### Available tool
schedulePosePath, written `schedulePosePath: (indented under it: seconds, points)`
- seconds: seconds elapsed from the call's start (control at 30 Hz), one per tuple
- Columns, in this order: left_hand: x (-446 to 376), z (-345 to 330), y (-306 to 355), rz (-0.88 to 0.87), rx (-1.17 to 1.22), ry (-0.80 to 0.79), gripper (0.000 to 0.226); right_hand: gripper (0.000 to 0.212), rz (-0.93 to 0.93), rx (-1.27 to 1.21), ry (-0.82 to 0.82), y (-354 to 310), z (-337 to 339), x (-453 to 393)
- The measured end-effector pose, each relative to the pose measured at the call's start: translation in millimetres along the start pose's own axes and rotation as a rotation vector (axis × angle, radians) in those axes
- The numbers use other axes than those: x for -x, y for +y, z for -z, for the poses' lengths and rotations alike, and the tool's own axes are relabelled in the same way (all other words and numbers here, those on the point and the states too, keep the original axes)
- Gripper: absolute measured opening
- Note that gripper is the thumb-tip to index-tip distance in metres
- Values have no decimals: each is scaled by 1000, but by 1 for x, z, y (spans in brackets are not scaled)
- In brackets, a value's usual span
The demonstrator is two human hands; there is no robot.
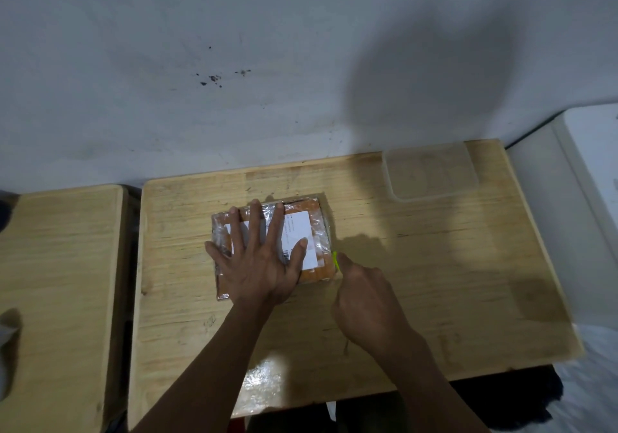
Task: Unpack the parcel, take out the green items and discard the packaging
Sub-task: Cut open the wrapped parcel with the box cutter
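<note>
An orange parcel (314, 212) wrapped in clear plastic, with a white shipping label (299, 228), lies flat in the middle of the wooden table (434, 265). My left hand (257, 258) presses down on top of it, fingers spread. My right hand (364, 299) is at the parcel's right edge, closed around a small yellow-green cutter (336, 260) whose tip touches the wrapping there. Most of the cutter is hidden inside my fist.
A clear plastic container (431, 175) sits at the table's back right. A second wooden table (60, 282) stands to the left across a narrow gap. A white surface (585, 198) borders the right side. The grey wall (267, 65) is right behind.
</note>
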State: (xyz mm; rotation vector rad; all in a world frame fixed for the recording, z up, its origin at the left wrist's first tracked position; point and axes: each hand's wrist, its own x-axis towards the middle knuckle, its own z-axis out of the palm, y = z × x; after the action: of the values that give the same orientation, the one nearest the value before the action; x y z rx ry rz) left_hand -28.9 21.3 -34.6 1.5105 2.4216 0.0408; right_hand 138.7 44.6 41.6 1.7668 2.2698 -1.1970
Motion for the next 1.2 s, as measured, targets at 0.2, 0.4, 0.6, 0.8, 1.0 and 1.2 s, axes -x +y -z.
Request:
schedulePosePath:
  seconds: [0.2, 0.4, 0.6, 0.8, 1.0, 1.2]
  points:
    - [0, 1, 1, -2, -7, 3, 76, 60, -31, -6, -21, -1, 3, 9]
    - [-1, 0, 5, 24, -27, 11, 77, 71, -66, -3, -83, 2, 8, 20]
    - [0, 0, 2, 16, -32, 19, 77, 74, -95, -54, -120, 6, 4, 35]
    - [1, -2, 1, 14, -25, 42, 78, 76, -64, -14, -204, 14, 10, 35]
    - [-1, -3, 0, 14, -56, 35, 78, 75, -40, 15, -271, 17, 17, 30]
    - [0, -2, 2, 22, -69, 38, 78, 81, -51, -44, -337, 24, 25, 22]
